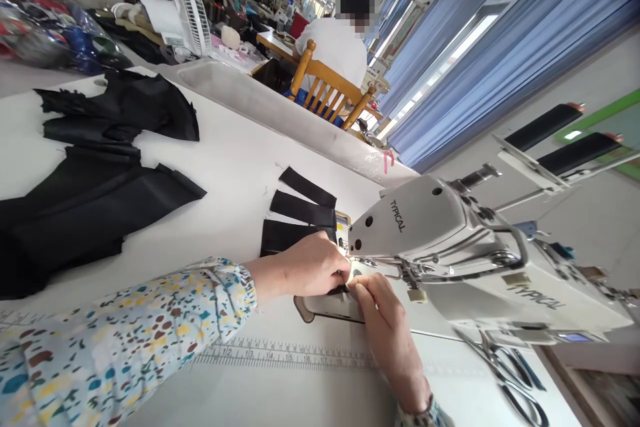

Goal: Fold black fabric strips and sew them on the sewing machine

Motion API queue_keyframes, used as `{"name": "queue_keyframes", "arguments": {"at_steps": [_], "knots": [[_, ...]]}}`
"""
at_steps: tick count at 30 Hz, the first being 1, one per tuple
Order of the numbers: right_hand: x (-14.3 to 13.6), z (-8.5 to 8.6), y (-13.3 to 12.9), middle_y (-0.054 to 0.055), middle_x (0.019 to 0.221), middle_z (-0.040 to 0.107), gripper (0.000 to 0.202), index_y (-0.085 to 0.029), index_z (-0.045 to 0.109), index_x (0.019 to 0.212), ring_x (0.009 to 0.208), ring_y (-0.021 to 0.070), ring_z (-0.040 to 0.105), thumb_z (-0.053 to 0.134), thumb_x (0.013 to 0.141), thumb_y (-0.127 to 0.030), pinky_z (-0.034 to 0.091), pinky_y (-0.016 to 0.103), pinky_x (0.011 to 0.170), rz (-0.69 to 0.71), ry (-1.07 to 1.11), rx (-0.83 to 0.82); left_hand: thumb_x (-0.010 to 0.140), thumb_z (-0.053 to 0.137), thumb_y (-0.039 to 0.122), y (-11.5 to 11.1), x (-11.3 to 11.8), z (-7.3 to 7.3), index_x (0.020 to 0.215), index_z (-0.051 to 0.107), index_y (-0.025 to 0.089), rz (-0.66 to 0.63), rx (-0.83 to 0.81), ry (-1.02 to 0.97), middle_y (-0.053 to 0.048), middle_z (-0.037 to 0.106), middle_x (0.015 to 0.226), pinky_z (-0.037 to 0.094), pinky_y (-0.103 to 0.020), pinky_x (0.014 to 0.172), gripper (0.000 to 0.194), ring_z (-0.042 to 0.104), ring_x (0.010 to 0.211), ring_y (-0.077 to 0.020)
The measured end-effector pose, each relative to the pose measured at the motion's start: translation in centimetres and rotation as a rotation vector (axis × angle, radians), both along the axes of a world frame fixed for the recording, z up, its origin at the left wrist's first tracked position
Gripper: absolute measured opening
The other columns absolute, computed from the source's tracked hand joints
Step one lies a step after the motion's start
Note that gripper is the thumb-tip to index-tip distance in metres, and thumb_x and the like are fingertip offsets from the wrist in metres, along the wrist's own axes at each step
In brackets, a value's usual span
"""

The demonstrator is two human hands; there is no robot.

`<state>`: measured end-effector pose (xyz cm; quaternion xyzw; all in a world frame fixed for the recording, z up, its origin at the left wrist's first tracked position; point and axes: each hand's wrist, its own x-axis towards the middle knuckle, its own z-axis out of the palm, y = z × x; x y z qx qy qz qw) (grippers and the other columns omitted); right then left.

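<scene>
Cloth [339,291] is showing under my left hand [315,265]; my right hand [384,310] is pinching beside; both closed grips are hiding their contents.

Three black fabric strips [303,209] lie flat on the left of the sewing machine [415,213], fanned out, their inner ends gathered close by its needle area, the outer ends spread away from it. They look straight-cut and smooth; I can't make out how the partly covered lowest one ends.
</scene>
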<state>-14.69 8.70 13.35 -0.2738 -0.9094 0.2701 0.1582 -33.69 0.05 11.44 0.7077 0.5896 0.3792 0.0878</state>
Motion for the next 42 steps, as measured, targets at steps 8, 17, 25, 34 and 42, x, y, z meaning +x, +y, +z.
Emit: {"name": "queue_keyframes", "arguments": {"at_steps": [8,17,25,34,42], "knots": [[-0.3,-0.9,-0.4,0.002,0.084,0.058,0.013,-0.024,0.053,0.084,0.082,0.0207,0.055,0.056,0.096,-0.025,0.045,0.034,0.072,0.057,-0.01,0.326,0.084,0.068,0.009,0.1,0.1,-0.4,0.074,0.075,0.021,0.023,0.025,0.053,0.004,0.069,0.061,0.04,-0.031,0.081,0.017,0.061,0.066,-0.0141],[-0.4,-0.2,-1.0,0.002,0.083,0.058,0.018,-0.023,0.055,0.085,0.078,0.0202,0.053,0.048,0.102,-0.023,0.044,0.033,0.069,0.102,0.012,0.276,0.084,0.064,0.009,0.2,0.3,-0.8,0.06,0.062,0.018,0.026,0.107,0.123,0.003,0.063,0.057,0.037,-0.033,0.077,0.026,0.05,0.059,-0.0135],[-0.8,-0.4,-1.3,0.003,0.081,0.054,0.019,-0.023,0.05,0.083,0.077,0.0203,0.05,0.047,0.1,-0.015,0.041,0.034,0.067,0.162,0.026,0.511,0.093,0.066,0.01,-2.1,-0.1,0.2,0.076,0.071,0.018,0.002,0.144,0.196,-0.001,0.068,0.08,0.04,-0.036,0.084,0.019,0.059,0.084,-0.0195],[-1.3,0.7,-1.2,0.004,0.078,0.05,0.023,-0.022,0.049,0.079,0.076,0.0202,0.048,0.046,0.098,-0.011,0.039,0.033,0.064,0.265,-0.054,0.662,0.091,0.061,0.003,-2.8,-0.5,0.5,0.075,0.073,0.021,-0.083,0.149,0.265,-0.001,0.066,0.075,0.04,-0.038,0.092,0.027,0.058,0.082,-0.02],[-1.7,1.6,-0.9,0.005,0.077,0.054,0.024,-0.02,0.054,0.078,0.073,0.0204,0.048,0.044,0.094,-0.005,0.037,0.033,0.061,0.385,-0.121,0.759,0.084,0.06,0.001,-2.8,-0.3,0.5,0.07,0.062,0.018,0.002,0.157,0.212,0.001,0.06,0.066,0.041,-0.037,0.09,0.022,0.052,0.07,-0.0171]]}}
